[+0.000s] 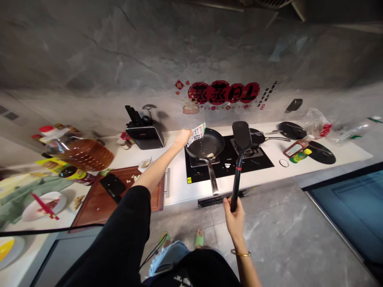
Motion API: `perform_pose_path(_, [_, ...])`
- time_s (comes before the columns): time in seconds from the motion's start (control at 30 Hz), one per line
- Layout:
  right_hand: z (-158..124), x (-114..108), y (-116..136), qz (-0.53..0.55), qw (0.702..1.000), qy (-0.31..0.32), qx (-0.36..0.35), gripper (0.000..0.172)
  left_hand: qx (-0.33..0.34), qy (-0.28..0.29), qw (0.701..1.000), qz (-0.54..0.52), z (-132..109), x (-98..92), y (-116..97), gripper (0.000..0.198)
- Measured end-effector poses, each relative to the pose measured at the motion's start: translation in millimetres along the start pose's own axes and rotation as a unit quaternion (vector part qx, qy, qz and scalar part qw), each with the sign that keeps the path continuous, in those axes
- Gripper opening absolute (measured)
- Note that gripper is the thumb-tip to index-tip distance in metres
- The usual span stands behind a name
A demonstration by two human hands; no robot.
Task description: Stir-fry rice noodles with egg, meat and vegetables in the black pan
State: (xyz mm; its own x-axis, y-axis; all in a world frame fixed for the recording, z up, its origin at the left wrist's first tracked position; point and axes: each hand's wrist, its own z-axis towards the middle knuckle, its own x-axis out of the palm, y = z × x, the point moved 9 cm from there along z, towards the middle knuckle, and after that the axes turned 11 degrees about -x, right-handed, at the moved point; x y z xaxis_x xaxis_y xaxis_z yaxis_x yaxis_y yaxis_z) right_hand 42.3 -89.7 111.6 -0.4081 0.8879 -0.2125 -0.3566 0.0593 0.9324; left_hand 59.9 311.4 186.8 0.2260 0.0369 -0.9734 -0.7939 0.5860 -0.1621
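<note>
Left arm (158,164) stretched forward, left hand (183,138) seemingly pinched; right hand (234,218) curled in grip, held lower.

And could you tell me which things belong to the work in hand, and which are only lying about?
Likely in use:
packet, in the left hand
black spatula, in the right hand
frying pan on the stove

Probably just lying about:
knife block
red chopsticks
large bottle of amber liquid
yellow-capped bottle
</note>
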Motion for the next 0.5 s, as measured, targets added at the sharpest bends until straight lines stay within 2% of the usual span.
perform_pose_path(0.2, [0,-2,-2,-0.003,1.000,0.002,0.001,0.020,0.006,-0.007,0.999,-0.039,1,-0.7,-5,0.033])
perform_pose_path(0.33, [1,-4,-3,-0.004,1.000,0.010,0.006,0.020,-0.022,-0.073,0.987,-0.138,-10,-11.7,12,0.032])
perform_pose_path(0.43, [1,-4,-2,0.001,1.000,0.010,0.002,0.021,-0.050,-0.147,0.954,-0.258,-31,-19.4,33,0.031])
perform_pose_path(0.5, [2,-3,-2,0.004,1.000,0.010,0.001,0.022,-0.072,-0.183,0.912,-0.361,-47,-18.3,48,0.029])
